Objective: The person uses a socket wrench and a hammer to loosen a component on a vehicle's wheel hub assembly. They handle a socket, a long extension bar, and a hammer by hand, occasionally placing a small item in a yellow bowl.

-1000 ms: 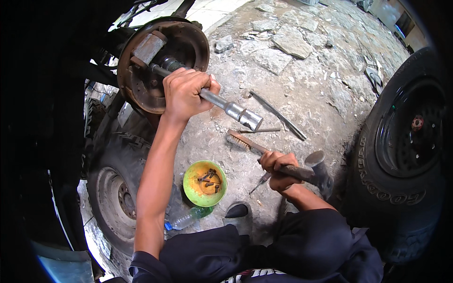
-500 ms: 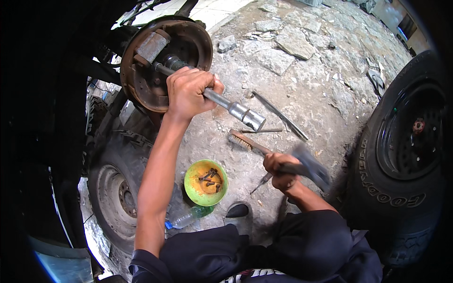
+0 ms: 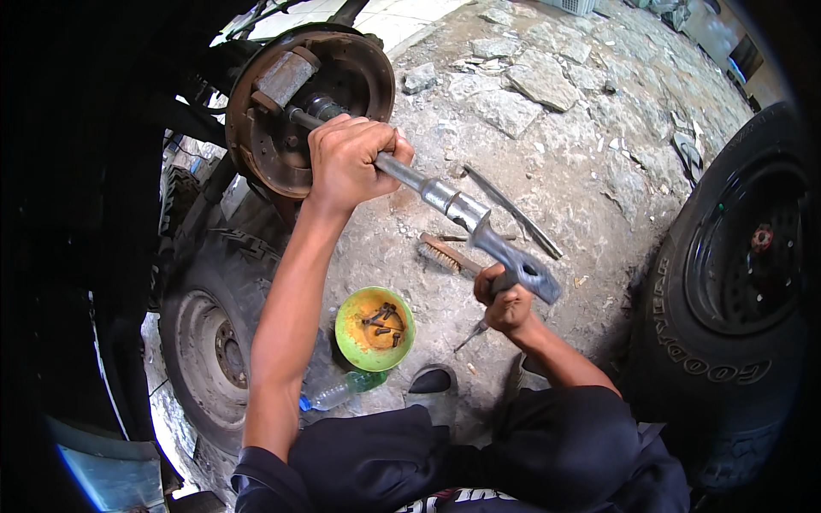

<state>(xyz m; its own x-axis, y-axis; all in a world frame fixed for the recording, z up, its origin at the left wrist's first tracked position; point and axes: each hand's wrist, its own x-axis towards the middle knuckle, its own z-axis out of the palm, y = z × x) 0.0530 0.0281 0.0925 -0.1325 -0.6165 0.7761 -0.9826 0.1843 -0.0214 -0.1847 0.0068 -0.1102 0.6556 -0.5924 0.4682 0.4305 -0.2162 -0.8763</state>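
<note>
A steel bar is being gripped by the left hand, fingers wrapped around it, its inner end being aimed into the rusty brake assembly; its outer end is being met by a hammer, clasped in the curled fingers of the right hand.
</note>
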